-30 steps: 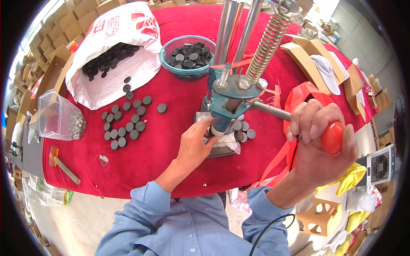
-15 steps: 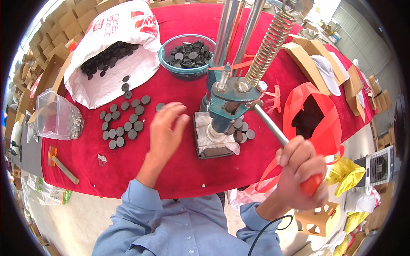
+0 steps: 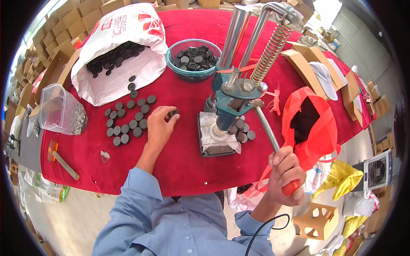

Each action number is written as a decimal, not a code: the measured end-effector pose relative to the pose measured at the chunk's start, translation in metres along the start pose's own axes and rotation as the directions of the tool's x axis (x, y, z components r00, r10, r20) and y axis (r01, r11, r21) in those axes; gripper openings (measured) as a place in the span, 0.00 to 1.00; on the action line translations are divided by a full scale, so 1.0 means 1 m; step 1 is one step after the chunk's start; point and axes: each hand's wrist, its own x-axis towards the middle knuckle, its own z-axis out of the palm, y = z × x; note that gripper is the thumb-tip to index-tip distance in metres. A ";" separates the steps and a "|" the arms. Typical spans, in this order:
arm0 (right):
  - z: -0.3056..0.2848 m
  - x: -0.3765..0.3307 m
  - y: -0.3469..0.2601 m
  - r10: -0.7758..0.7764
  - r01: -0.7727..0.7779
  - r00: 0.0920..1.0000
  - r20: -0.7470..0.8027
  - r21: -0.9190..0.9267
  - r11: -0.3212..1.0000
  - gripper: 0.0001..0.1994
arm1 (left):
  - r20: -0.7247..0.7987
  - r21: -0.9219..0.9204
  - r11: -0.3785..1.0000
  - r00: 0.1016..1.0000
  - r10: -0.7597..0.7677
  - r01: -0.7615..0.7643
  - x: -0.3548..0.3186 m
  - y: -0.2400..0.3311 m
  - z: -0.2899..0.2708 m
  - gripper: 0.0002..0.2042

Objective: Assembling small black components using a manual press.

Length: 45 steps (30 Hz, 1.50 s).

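Note:
My left hand (image 3: 160, 126) pinches a black round disc (image 3: 174, 112) between thumb and fingers, just over the red cloth. My right hand (image 3: 284, 175) is wrapped round the handle of a steel lever (image 3: 268, 131), whose red knob (image 3: 291, 187) shows below the fingers. The lever joins a green hand press (image 3: 235, 102) with a coil spring. Under the press ram, a white wrapping (image 3: 209, 130) partly covers the dark base. Several discs (image 3: 133, 124) lie in loose rows left of my left hand. More discs (image 3: 251, 135) are piled at the base's right side.
Behind stand a white sack (image 3: 119, 81) spilling black pieces and a teal bowl (image 3: 168, 59) of discs. A clear plastic bin (image 3: 55, 109) of metal parts and a hammer (image 3: 65, 165) are at left. To the right are a red bag (image 3: 326, 128) and open cardboard boxes (image 3: 299, 64).
My left hand has closed on the disc that lay apart on the cloth. My right hand, still round the lever handle, has shifted slightly left. The whole view has shifted a little.

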 end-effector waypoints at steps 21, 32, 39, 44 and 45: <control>0.016 0.109 -0.024 0.205 -0.204 0.973 0.109 -0.018 0.979 0.29 | 0.189 -0.115 0.967 0.951 0.244 -0.225 -0.033 0.086 0.016 0.25; 0.010 0.107 -0.024 0.219 -0.227 0.970 0.107 0.076 0.971 0.32 | 0.202 -0.117 0.960 0.941 0.272 -0.253 -0.030 0.083 0.017 0.20; 0.013 0.105 -0.023 0.218 -0.225 0.971 0.098 0.072 0.972 0.32 | 0.185 -0.148 0.970 0.958 0.218 -0.192 -0.036 0.083 0.021 0.22; 0.012 0.105 -0.022 0.206 -0.205 0.975 0.080 -0.016 0.979 0.31 | 0.277 -0.092 0.957 0.915 0.291 -0.276 -0.031 0.094 0.018 0.29; 0.011 0.106 -0.022 0.206 -0.206 0.975 0.082 -0.013 0.979 0.31 | 0.276 -0.089 0.957 0.916 0.289 -0.275 -0.030 0.095 0.019 0.29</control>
